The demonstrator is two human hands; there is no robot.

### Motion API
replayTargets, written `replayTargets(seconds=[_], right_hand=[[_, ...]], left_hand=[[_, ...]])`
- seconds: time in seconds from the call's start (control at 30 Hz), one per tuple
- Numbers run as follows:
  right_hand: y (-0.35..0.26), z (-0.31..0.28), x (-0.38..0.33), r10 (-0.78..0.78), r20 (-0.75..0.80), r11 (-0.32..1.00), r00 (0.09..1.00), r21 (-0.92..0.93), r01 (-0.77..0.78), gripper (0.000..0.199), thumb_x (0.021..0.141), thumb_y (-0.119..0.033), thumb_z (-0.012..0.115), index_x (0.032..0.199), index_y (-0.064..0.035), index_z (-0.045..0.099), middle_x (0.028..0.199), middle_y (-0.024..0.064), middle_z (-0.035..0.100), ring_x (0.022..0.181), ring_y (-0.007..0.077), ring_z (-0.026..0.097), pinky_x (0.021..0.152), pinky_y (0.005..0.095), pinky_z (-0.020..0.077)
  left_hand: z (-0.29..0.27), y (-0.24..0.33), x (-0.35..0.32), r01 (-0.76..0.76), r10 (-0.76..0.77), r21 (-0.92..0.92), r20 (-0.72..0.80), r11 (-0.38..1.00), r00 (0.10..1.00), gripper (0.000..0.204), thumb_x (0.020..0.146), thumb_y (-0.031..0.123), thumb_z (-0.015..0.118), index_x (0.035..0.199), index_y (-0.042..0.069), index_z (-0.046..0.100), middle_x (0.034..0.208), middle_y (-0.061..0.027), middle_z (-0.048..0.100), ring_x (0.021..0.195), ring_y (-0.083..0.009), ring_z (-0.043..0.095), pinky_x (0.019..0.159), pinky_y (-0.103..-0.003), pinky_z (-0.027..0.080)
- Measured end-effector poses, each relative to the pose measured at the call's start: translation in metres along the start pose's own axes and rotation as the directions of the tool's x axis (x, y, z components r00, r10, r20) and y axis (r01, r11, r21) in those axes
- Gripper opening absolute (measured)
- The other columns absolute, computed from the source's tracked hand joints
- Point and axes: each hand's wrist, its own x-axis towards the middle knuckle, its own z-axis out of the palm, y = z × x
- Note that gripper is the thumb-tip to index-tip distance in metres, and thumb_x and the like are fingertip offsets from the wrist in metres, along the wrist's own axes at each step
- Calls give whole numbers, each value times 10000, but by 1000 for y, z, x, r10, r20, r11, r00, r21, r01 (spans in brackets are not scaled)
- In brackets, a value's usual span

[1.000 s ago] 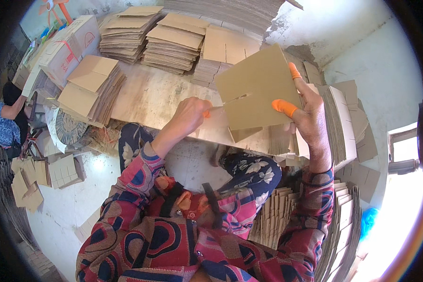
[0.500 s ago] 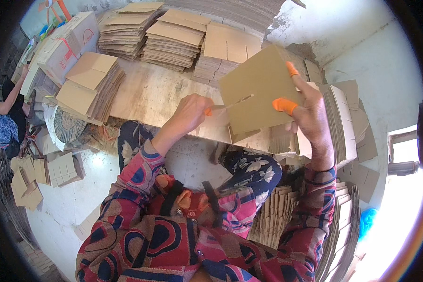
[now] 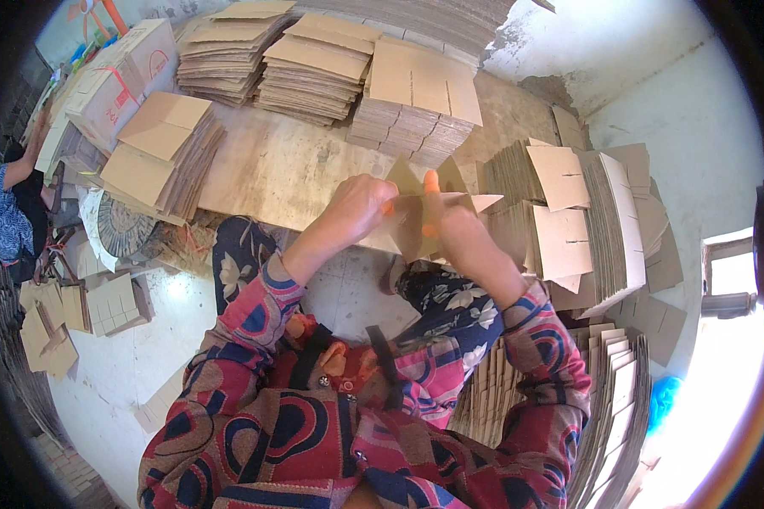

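In front of me, slotted cardboard divider pieces [image 3: 409,227] stand crossed through one another, held just above the table's near edge. My left hand [image 3: 358,209] is closed on the left end of a piece, an orange finger cover showing at its tip. My right hand [image 3: 467,237] grips the crossed pieces from the right, with orange covers on its thumb and a finger. Part of the cardboard is hidden behind both hands. Nearest my right hand are two stacks of slotted cardboard sheets [image 3: 560,242].
Piles of cardboard sheets [image 3: 314,72] line the back of the wooden table [image 3: 263,161]. A pale box [image 3: 115,97] and another stack [image 3: 157,148] stand at the left. Packed cardboard [image 3: 611,407] fills the lower right. A person [image 3: 13,204] sits at the far left.
My right hand has come left and down with the square sheet, which is now edge-on and crossed with the piece in my left hand. My left hand has moved slightly right.
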Motion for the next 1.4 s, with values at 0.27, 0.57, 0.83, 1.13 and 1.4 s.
replayTargets(seconds=[0.27, 0.57, 0.83, 1.13, 1.4], right_hand=[[-21, -12, -10, 28, -77, 995, 997, -98, -36, 887, 850, -368, 682, 1428, 97, 194, 771, 216, 664, 648, 396, 659, 588, 489, 523], [2, -15, -15, 91, -330, 971, 939, -181, -157, 839, 782, -544, 701, 1218, 132, 461, 1003, 264, 612, 1091, 408, 557, 951, 519, 401], [14, -5, -20, 68, -336, 994, 940, 105, -35, 344, 727, -25, 701, 1063, 30, 648, 871, 217, 675, 837, 392, 662, 703, 397, 526], [12, 15, -22, -15, -395, 985, 919, 151, 81, 350, 720, 69, 530, 1042, -64, 561, 844, 158, 641, 773, 394, 616, 635, 458, 495], [-16, 14, -42, -70, -372, 997, 926, -10, 72, 273, 830, 18, 542, 1087, 13, 634, 862, 177, 662, 814, 347, 650, 720, 401, 514]], left_hand=[[-2, 2, -2, 35, -36, 144, 2, 989, 999, 160, 763, 48, 639, 907, 21, 702, 777, -198, 653, 758, -379, 638, 656, -447, 501], [0, 10, -5, -2, 8, 233, -23, 972, 1000, 156, 758, 58, 660, 901, 9, 700, 785, -178, 649, 758, -344, 645, 645, -413, 504], [-12, 9, -3, -3, 2, 214, 6, 977, 1000, 258, 737, 96, 715, 975, 6, 671, 893, -163, 661, 844, -333, 632, 696, -385, 513], [-3, 14, 1, -342, 398, 466, -24, 816, 917, 526, 776, 103, 653, 1286, 60, 529, 1114, -72, 607, 1008, -260, 567, 930, -439, 412], [-23, 22, -12, -329, 239, 179, 393, 927, 888, 522, 803, 34, 529, 1314, 139, 540, 829, -26, 586, 874, -206, 600, 674, -348, 477]])
